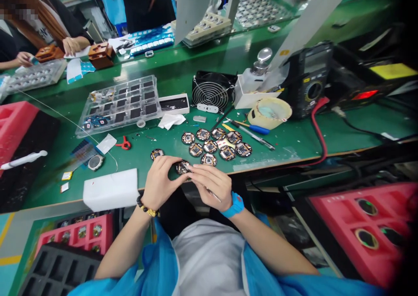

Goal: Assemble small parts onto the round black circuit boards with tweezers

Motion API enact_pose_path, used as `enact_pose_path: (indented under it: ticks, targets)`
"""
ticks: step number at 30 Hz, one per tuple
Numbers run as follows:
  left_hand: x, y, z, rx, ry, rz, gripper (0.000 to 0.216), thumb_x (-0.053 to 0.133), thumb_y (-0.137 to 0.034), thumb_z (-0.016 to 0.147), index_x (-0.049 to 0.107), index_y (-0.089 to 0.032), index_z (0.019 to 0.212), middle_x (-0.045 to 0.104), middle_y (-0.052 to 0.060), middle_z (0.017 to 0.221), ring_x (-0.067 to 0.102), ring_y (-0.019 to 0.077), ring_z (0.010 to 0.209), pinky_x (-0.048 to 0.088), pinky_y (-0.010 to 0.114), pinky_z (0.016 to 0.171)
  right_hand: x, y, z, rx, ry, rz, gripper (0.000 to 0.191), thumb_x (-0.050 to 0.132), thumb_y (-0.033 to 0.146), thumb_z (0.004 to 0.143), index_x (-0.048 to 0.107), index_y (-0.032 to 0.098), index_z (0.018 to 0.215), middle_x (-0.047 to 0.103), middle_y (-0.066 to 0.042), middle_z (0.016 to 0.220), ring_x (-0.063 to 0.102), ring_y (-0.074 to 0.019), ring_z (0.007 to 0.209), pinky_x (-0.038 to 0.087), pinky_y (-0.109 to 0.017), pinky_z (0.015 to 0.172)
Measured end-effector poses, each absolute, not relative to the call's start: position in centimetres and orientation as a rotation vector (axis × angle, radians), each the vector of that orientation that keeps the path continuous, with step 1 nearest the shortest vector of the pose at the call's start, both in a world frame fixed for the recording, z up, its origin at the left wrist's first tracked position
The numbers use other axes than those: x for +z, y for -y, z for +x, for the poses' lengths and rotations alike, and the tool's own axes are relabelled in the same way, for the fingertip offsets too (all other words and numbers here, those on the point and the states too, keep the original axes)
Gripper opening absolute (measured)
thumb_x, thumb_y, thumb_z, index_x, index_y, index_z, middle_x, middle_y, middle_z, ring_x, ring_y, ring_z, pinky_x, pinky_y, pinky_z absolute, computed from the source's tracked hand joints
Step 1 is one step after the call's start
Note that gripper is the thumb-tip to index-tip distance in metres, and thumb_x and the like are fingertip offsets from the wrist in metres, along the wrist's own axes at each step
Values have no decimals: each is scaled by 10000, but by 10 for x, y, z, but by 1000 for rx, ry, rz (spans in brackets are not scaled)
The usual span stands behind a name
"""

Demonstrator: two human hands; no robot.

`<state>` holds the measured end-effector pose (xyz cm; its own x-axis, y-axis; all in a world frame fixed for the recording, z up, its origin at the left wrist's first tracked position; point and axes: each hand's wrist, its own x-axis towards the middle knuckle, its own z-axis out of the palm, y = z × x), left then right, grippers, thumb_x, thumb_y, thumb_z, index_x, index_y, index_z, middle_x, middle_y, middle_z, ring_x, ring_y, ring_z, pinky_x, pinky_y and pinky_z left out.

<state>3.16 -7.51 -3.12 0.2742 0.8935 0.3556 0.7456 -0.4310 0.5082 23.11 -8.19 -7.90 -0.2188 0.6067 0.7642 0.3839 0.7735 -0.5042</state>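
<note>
At the bench's near edge, my left hand [163,178] pinches a small round circuit board [182,167] between thumb and fingers. My right hand [212,186] is closed around a thin metal tool, apparently tweezers [214,194], its tip at the board. The fingers hide part of both. Another round board [157,154] lies just beyond my left fingers. Several more round boards [210,146] lie in a loose group beyond my right hand, one board [208,159] close to its knuckles.
Behind the boards stand a fan [214,91], a pale bowl [269,113] and a multimeter [310,78]. A screwdriver [259,129] lies nearby. To the left are a clear compartment tray [119,106], red clips [124,143] and a white foam block [111,189]. Other people work across the bench.
</note>
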Motion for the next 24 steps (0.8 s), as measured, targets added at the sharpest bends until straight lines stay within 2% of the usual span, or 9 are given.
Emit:
enact_pose_path:
  ticks: [2,5,10,17,24]
  targets:
    - [-29,75,28,863,-1492,2296,292,729,-382,953,664,-226,1191,755,71,1147,689,254,1068,531,442,1014,-75,82,238,303,1813,-756,420,667,-5,889,737,214,1240,797,-83,1201,749,-227,1149,635,-400,1004]
    - [-25,74,21,817,-1445,2307,240,629,-325,1023,657,-241,1247,760,63,1208,702,235,1129,528,431,1062,-72,81,245,339,1776,-766,415,661,-25,889,732,213,1221,801,-88,1178,750,-227,1143,631,-418,1009]
    - [-13,74,12,810,-1451,2303,242,600,-252,1032,654,-235,1267,740,65,1254,681,218,1205,532,400,1086,-73,82,245,351,1792,-784,396,679,-12,887,734,218,1205,802,-78,1179,753,-229,1139,628,-421,1019]
    - [-2,67,24,638,-1516,2417,63,637,-232,999,693,-215,1023,719,58,1006,668,232,987,546,413,941,-76,83,248,377,1785,-772,416,675,-9,889,727,236,1221,793,-66,1207,745,-232,1158,622,-431,1033]
    - [8,52,36,272,-1577,2535,87,637,-268,993,695,-216,953,675,45,965,663,227,948,533,363,852,-72,83,253,394,1786,-775,410,665,-17,895,726,239,1210,791,-66,1210,740,-233,1155,618,-432,1026]
